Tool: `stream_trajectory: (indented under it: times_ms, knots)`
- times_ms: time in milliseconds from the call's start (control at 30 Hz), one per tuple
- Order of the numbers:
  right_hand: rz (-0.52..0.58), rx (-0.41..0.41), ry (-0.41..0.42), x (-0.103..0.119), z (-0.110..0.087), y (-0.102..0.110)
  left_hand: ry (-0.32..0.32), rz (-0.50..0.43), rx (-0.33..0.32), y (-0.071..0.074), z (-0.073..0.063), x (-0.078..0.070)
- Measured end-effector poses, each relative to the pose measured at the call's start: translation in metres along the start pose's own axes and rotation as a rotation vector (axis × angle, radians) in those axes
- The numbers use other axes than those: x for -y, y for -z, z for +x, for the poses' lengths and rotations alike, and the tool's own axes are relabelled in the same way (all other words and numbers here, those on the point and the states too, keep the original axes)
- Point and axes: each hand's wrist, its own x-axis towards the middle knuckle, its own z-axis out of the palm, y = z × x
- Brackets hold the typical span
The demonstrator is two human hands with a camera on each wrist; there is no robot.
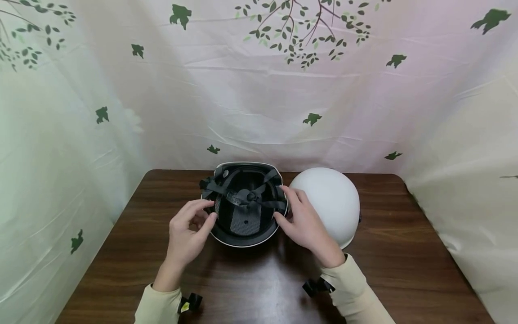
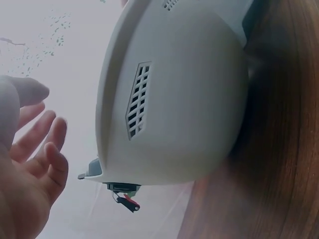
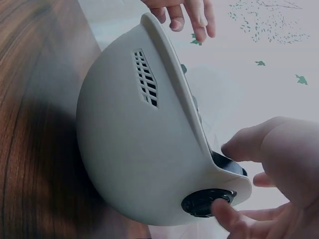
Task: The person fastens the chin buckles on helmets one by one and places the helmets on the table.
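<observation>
A white helmet (image 1: 247, 240) lies upside down on the table, its black padded inside, straps and buckle (image 1: 233, 198) facing up. My left hand (image 1: 188, 229) is beside its left rim, fingers loosely bent; the left wrist view shows a gap between that hand (image 2: 32, 164) and the shell (image 2: 184, 99). On the opposite side, my right hand (image 1: 303, 220) holds the rim. In the right wrist view one digit is over the edge padding and another fingertip lies on the round black fitting (image 3: 202, 201) outside the shell.
A second white helmet (image 1: 328, 204) stands dome up close by on the right, next to my right hand. Both helmets sit toward the back of the brown wooden table (image 1: 133, 252). White curtains (image 1: 251, 103) with green leaf and bird prints hang behind and at both sides.
</observation>
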Motion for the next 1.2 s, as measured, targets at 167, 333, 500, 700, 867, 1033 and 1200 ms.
stream_trajectory:
  times_ms: [167,333,500,700,867,1033,1200]
  knots:
    - [0.035,-0.122,0.060,0.003,0.006,0.002,-0.016,-0.013,-0.130,0.000,0.002,0.006]
    - [0.111,-0.244,0.172,0.010,0.013,0.002,0.085,-0.048,-0.198,0.003,0.008,0.011]
    - [0.233,-0.191,0.235,0.023,0.023,0.000,0.357,-0.117,-0.186,0.006,0.018,0.016]
    - [0.329,-0.008,0.113,0.036,0.038,-0.007,0.597,-0.177,-0.114,0.008,0.030,0.032]
    - [0.334,0.113,0.023,0.042,0.050,-0.016,0.685,-0.184,-0.043,0.007,0.036,0.048]
    - [0.354,0.218,-0.009,0.049,0.060,-0.026,0.754,-0.220,0.037,0.006,0.043,0.061]
    - [0.384,0.318,-0.054,0.059,0.071,-0.031,0.791,-0.238,0.099,0.003,0.052,0.069]
